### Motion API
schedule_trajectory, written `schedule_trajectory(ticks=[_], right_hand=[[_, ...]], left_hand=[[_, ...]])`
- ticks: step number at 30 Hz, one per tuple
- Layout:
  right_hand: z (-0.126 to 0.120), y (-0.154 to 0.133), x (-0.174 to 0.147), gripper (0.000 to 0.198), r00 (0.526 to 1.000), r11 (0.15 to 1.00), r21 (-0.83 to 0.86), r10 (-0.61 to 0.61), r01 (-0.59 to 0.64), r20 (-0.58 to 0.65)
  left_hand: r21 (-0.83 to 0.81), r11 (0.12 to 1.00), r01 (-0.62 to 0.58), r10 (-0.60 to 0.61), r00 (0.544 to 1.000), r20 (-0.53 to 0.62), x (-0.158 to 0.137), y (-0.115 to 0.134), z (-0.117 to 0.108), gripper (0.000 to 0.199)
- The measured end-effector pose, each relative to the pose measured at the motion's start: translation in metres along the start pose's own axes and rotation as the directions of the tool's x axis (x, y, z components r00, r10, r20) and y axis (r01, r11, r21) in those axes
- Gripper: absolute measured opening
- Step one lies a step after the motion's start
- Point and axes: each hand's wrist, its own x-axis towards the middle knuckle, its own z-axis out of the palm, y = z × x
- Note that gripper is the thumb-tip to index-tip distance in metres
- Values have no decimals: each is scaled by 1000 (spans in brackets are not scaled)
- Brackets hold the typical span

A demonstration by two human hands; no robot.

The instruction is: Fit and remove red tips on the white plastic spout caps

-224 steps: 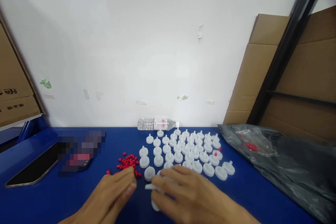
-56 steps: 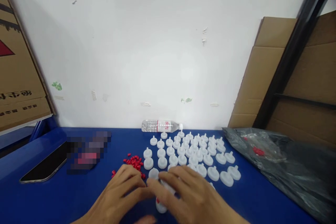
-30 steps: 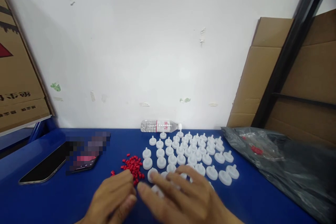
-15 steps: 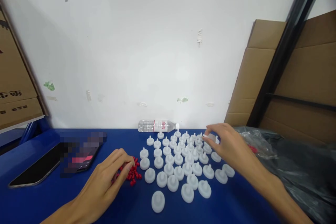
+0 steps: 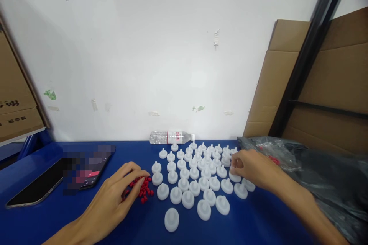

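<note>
Many white round caps with narrow spouts (image 5: 203, 210) stand spread over the blue table (image 5: 138, 226). At the right side of the group, my right hand (image 5: 248, 166) is closed in a pinch at the spout of one white cap (image 5: 235, 178), which still rests on the table. My left hand (image 5: 117, 191) lies curved over a pile of small red caps (image 5: 146, 190). Its thumb and index finger are slightly apart, with red pieces visible between and beside them. The other left fingertips are partly hidden.
A clear plastic bottle (image 5: 172, 137) lies on its side against the wall. Two phones, one dark (image 5: 37, 183) and one lit (image 5: 93, 172), lie at the left. Grey plastic bags (image 5: 322, 172) cover the right side, near cardboard (image 5: 264, 84) and a black post (image 5: 300, 57).
My right hand has moved down and slightly right, its fingers closing at a white cap's spout. My left index finger and thumb have parted slightly over the red caps.
</note>
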Motion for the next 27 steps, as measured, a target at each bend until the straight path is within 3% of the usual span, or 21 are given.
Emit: schedule_trajectory(ticks=[7,13,19,27], right_hand=[[-1,-1,1,10,999,1000,-2,-3,3,45],[-13,0,4,29,995,994,-68,83,-87,-60],[-8,3,5,29,986,979,-147,124,-139,-108],[0,4,8,22,980,988,-113,80,-101,-180]], left_hand=[[60,998,19,-19,1000,2,0,-2,2,25],[136,991,13,-18,999,35,2,-10,1,26],[215,977,16,-33,996,80,2,-16,2,26],[216,976,21,-45,993,106,3,-11,-1,26]])
